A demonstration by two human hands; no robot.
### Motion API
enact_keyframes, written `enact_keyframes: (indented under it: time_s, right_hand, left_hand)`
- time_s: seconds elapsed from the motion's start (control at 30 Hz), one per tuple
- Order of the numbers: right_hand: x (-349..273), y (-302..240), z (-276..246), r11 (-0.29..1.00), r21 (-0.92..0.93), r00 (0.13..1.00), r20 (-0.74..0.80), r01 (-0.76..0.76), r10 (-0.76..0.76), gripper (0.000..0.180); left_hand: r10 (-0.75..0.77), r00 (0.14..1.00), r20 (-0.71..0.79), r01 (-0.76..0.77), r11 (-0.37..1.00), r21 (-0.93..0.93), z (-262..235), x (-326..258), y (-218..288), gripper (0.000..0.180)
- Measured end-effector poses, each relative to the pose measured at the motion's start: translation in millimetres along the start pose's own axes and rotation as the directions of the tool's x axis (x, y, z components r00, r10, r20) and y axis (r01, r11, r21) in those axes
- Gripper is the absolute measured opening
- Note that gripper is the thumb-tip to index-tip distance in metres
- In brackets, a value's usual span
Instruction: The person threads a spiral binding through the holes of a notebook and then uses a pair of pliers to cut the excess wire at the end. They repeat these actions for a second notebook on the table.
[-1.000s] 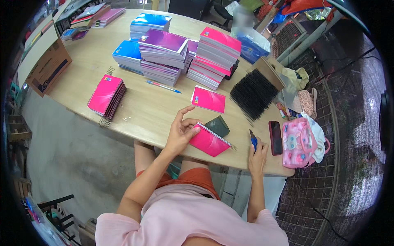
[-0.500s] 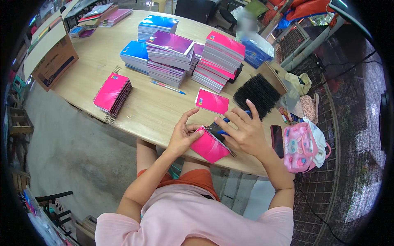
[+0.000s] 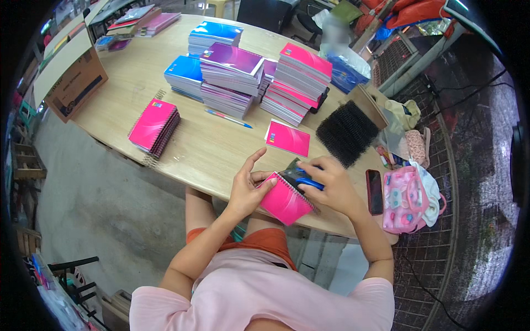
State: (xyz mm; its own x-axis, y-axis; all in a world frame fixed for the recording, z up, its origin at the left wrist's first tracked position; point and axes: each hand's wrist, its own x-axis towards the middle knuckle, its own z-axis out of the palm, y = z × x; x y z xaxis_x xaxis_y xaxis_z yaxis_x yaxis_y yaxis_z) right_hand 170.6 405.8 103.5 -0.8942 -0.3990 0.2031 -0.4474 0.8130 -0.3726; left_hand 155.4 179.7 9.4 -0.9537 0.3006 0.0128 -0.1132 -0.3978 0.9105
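My left hand (image 3: 250, 190) pinches the upper left corner of a pink spiral notebook (image 3: 285, 202), tilted at the table's front edge. A dark coil (image 3: 301, 193) runs along the notebook's upper right side, and its end sticks out past the lower corner. Closed around blue-handled pliers (image 3: 310, 182), my right hand (image 3: 334, 187) keeps their dark jaws beside the coil near the notebook's top corner. Whether the jaws grip the wire cannot be seen. Just beyond my hands lies an unbound pink notebook (image 3: 287, 139) on a white sheet.
Stacks of blue (image 3: 184, 77), purple (image 3: 232, 60) and pink notebooks (image 3: 298, 83) stand farther back, a pen (image 3: 229, 118) before them. Bound pink notebooks (image 3: 154, 127) lie left. Black coils (image 3: 348, 132), a phone (image 3: 374, 192) and a pink bag (image 3: 406, 198) are right; a cardboard box (image 3: 77, 85) is far left.
My right hand's fingers have closed around the pliers' handles from a spread position. The pliers have turned, and their jaws now sit by the notebook's top corner. My left hand keeps its pinch.
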Motion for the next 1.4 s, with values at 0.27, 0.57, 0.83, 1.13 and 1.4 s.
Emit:
enact_keyframes:
  time_s: [0.27, 0.57, 0.83, 1.13, 1.4]
  right_hand:
    - [-76, 39, -21, 0.925, 0.259, 0.836, -0.410, -0.278, 0.365, 0.044]
    - [-137, 84, 29, 0.827, 0.372, 0.723, -0.411, -0.423, 0.555, 0.038]
    - [-195, 125, 62, 0.793, -0.016, 0.707, -0.463, -0.609, 0.534, 0.046]
    - [-135, 61, 69, 0.813, -0.124, 0.756, -0.469, -0.568, 0.456, 0.073]
    - [-46, 34, 93, 0.936, 0.050, 0.913, -0.210, -0.347, 0.350, 0.067]
  left_hand:
    - [0.529, 0.710, -0.465, -0.363, 0.840, 0.402, -83, 0, 93, 0.037]
    - [0.741, 0.314, -0.593, 0.012, 0.622, 0.783, -254, 28, 106, 0.029]
    - [0.694, 0.512, -0.506, 0.389, 0.338, 0.857, -255, 14, 114, 0.032]
    - [0.919, 0.369, -0.143, 0.223, 0.062, 0.973, -194, 33, 107, 0.040]
    - [0.246, 0.969, -0.020, -0.092, 0.435, 0.896, -29, 134, -18, 0.057]
